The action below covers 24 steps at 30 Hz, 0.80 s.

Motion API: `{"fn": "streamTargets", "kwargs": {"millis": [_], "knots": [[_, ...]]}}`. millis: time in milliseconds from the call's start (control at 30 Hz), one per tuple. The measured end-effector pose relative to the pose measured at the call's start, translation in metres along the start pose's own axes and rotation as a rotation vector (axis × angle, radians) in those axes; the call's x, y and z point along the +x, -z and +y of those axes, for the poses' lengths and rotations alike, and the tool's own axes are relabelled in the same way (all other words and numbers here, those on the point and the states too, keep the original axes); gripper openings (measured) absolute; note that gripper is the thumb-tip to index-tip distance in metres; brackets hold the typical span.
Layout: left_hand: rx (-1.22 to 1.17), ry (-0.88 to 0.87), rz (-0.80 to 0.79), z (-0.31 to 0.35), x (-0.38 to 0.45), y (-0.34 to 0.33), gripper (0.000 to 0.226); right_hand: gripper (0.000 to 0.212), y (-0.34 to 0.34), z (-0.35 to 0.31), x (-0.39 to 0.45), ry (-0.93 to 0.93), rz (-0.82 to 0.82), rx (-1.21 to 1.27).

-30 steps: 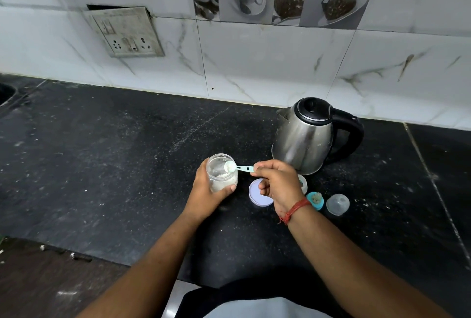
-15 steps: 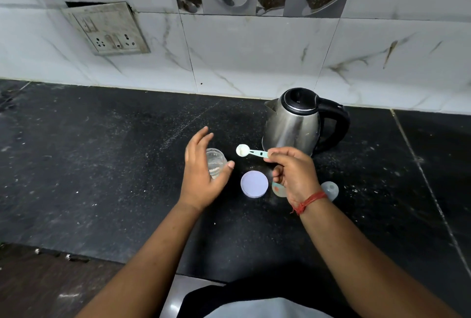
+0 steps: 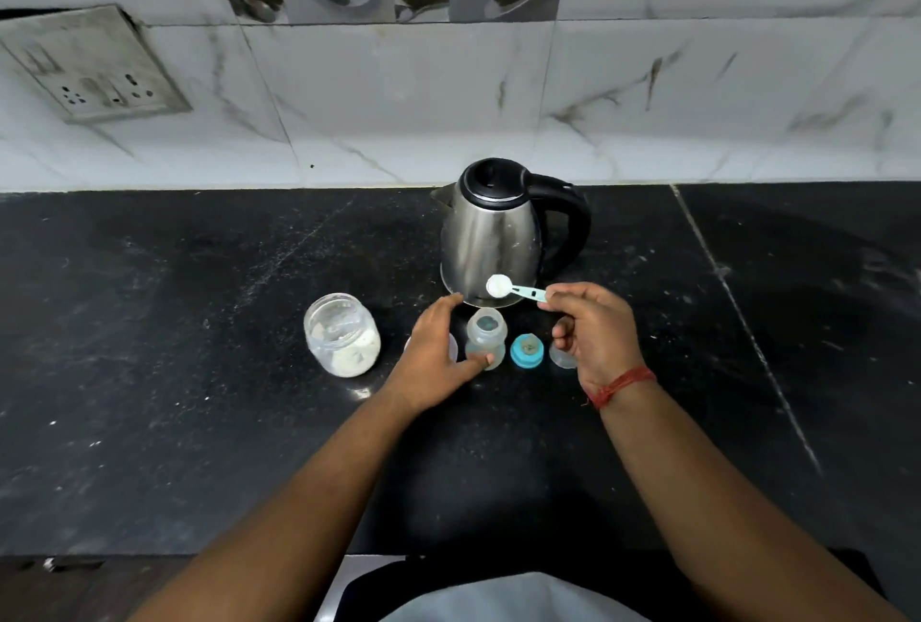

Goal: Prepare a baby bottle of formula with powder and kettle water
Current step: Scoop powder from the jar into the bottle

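Note:
A small clear baby bottle (image 3: 486, 334) stands open on the black counter (image 3: 174, 372) in front of the steel kettle (image 3: 493, 237). My left hand (image 3: 436, 357) curves around the bottle's left side, thumb touching its base, fingers apart. My right hand (image 3: 593, 337) pinches the teal handle of a measuring scoop (image 3: 513, 290), whose white bowl holds powder just above and behind the bottle. A glass jar of white powder (image 3: 343, 334) stands uncapped to the left. The teal bottle ring (image 3: 527, 350) lies right of the bottle.
A clear dome cap (image 3: 560, 356) lies partly under my right hand. A pale jar lid (image 3: 452, 344) is mostly hidden beneath my left hand. A wall socket plate (image 3: 89, 68) sits on the tiled backsplash at left.
My left hand let go of the powder jar and moved right to the baby bottle. The right hand carried the filled scoop from the jar to above the bottle.

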<state>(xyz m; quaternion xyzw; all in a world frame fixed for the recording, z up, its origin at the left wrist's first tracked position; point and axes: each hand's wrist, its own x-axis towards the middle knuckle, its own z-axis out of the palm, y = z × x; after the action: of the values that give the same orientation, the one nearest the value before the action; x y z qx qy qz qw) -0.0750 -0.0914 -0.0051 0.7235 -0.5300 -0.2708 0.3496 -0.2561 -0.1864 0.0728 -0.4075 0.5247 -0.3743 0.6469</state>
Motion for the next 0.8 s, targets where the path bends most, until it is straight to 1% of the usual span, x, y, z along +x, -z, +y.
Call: {"fn": "streamTargets", "kwargs": {"millis": [67, 100, 200, 267, 400, 433, 600, 700, 800], "knots": [[0.027, 0.036, -0.047, 0.002, 0.007, -0.008, 0.095, 0.01, 0.006, 0.002, 0.0, -0.011, 0.014, -0.02], [0.041, 0.035, -0.066, 0.002, 0.01, -0.013, 0.092, 0.01, 0.009, 0.003, 0.0, -0.014, 0.02, -0.029], [0.012, 0.03, -0.09, 0.004, 0.016, -0.023, 0.071, 0.01, 0.015, 0.003, 0.0, -0.033, 0.022, -0.026], [-0.027, 0.042, -0.065, 0.006, 0.016, -0.028, 0.059, 0.01, 0.018, 0.002, -0.001, -0.039, 0.02, -0.017], [-0.087, 0.054, 0.038, 0.007, 0.013, -0.027, 0.044, 0.01, 0.021, -0.002, 0.0, -0.015, 0.012, -0.022], [-0.089, 0.058, 0.067, 0.008, 0.013, -0.025, 0.043, 0.01, 0.02, -0.003, 0.0, 0.001, 0.005, -0.037], [-0.095, 0.006, 0.196, 0.011, 0.013, -0.006, 0.055, 0.01, 0.005, -0.011, -0.006, 0.149, -0.064, -0.159], [-0.097, -0.005, 0.219, 0.011, 0.012, 0.0, 0.057, 0.008, -0.005, -0.011, -0.008, 0.251, -0.097, -0.254], [-0.089, -0.008, 0.241, 0.009, 0.009, 0.008, 0.057, 0.011, -0.017, -0.01, -0.008, 0.358, -0.111, -0.34]]}}
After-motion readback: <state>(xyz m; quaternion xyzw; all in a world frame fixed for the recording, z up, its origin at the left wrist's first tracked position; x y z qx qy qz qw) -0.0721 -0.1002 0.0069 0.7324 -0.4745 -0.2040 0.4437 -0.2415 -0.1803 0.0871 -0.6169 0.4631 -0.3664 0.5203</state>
